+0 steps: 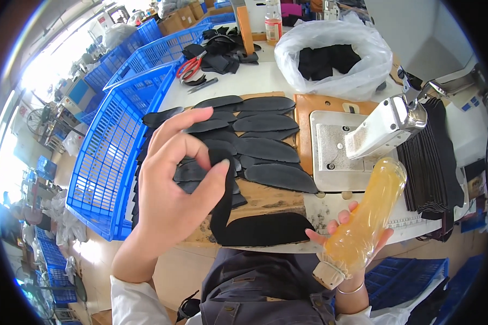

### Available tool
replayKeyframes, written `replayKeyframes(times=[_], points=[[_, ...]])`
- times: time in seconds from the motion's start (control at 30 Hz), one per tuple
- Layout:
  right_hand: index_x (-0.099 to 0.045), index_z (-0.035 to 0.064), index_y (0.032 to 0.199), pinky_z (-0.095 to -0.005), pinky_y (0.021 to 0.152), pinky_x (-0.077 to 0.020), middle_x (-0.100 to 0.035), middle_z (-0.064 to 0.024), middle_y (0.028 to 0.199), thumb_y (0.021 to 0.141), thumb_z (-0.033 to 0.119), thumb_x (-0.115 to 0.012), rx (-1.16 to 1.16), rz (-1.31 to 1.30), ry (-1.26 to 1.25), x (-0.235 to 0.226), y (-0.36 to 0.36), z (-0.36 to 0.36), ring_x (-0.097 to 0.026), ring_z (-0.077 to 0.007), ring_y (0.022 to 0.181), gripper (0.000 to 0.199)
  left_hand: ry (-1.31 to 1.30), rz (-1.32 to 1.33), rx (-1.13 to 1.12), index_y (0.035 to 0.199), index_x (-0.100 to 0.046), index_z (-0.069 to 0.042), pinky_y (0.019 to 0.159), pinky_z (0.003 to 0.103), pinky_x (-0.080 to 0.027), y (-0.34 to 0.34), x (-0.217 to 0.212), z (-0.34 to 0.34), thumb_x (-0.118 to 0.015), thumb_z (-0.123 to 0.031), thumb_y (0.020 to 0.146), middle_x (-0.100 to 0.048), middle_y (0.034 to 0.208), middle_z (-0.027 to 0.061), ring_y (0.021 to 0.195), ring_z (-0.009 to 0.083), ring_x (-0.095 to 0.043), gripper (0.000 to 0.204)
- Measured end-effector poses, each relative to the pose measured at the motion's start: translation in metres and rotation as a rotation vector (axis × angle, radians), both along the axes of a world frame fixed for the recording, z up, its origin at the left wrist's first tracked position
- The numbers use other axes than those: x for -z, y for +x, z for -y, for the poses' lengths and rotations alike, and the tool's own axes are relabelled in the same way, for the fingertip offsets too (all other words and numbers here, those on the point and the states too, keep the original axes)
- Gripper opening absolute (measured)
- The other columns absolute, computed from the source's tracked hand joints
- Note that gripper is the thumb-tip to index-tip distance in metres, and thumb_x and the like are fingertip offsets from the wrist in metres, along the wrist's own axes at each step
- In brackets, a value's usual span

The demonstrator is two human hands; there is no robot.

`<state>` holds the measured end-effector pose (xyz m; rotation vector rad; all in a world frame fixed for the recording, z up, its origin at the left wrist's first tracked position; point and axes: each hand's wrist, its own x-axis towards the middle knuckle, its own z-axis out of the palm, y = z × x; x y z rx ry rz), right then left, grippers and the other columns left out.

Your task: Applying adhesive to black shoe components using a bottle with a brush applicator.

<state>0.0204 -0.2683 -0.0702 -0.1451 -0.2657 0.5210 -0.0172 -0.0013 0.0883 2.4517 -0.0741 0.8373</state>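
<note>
My left hand (171, 179) is closed, with thumb and forefinger pinching the raised end of a black fabric piece (268, 229). The rest of that piece lies flat along the near edge of the table. In my right hand (344, 218) is a clear plastic bottle (370, 208) of yellowish liquid, tilted so its pale capped end points down toward me. The fingers wrap round it from behind, partly hidden. Beyond my left hand, several long oval black pieces (271, 149) overlap in rows on a brown board (271, 200). My left hand covers some of them.
A white machine arm (387, 127) stands over a metal plate at right, beside stacked black strips (431, 162). Blue crates (111, 157) line the left. Farther back are red-handled scissors (191, 67), black scraps (222, 54) and a white plastic bag (333, 40) holding black pieces.
</note>
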Motion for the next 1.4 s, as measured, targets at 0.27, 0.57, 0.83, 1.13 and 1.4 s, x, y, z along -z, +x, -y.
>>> replayKeyframes(times=[0.27, 0.57, 0.83, 1.13, 1.4], points=[[-0.036, 0.0127, 0.134, -0.0643, 0.098, -0.0357, -0.053, -0.0128, 0.112, 0.078, 0.075, -0.045, -0.021, -0.011, -0.073, -0.001, 0.006, 0.005, -0.056, -0.0322, 0.104, 0.084, -0.529, 0.101, -0.086, 0.068, -0.043, -0.007, 0.089, 0.023, -0.039, -0.020, -0.024, -0.041, -0.059, -0.002, 0.079, -0.057, 0.122, 0.0140, 0.099, 0.0106, -0.053, 0.020], [-0.039, 0.0136, 0.133, -0.0653, 0.097, -0.0353, -0.055, -0.0119, 0.113, 0.079, 0.074, -0.045, -0.038, -0.002, -0.080, 0.002, 0.010, 0.007, -0.056, -0.0324, 0.104, 0.082, -0.146, 0.157, -0.136, 0.069, -0.048, -0.004, 0.094, 0.032, -0.038, -0.002, -0.015, -0.029, -0.063, -0.004, 0.076, -0.060, 0.119, 0.0146, 0.106, 0.0186, -0.055, 0.017], [-0.040, 0.0133, 0.131, -0.0665, 0.097, -0.0342, -0.055, -0.0119, 0.113, 0.078, 0.075, -0.044, -0.053, -0.060, -0.063, -0.002, 0.008, 0.007, -0.057, -0.0329, 0.104, 0.081, -0.151, -0.112, 0.014, 0.069, -0.051, -0.004, 0.095, 0.038, -0.038, 0.038, 0.031, -0.002, -0.068, -0.010, 0.073, -0.059, 0.118, 0.0119, 0.113, 0.0297, -0.050, 0.019], [-0.040, 0.0132, 0.131, -0.0679, 0.098, -0.0316, -0.055, -0.0117, 0.112, 0.078, 0.077, -0.042, -0.065, -0.095, -0.027, -0.002, 0.009, 0.007, -0.057, -0.0336, 0.105, 0.083, 0.109, 0.056, -0.017, 0.069, -0.048, -0.004, 0.097, 0.040, -0.035, 0.049, 0.038, 0.018, -0.067, -0.005, 0.071, -0.058, 0.120, 0.0134, 0.112, 0.0307, -0.050, 0.019], [-0.040, 0.0116, 0.132, -0.0687, 0.098, -0.0308, -0.055, -0.0122, 0.114, 0.078, 0.077, -0.041, -0.075, -0.111, 0.008, 0.001, 0.010, 0.008, -0.057, -0.0342, 0.105, 0.085, 0.171, 0.069, -0.056, 0.069, -0.049, -0.005, 0.097, 0.041, -0.035, 0.054, 0.047, 0.020, -0.067, -0.004, 0.069, -0.057, 0.119, 0.0130, 0.112, 0.0327, -0.050, 0.018]])
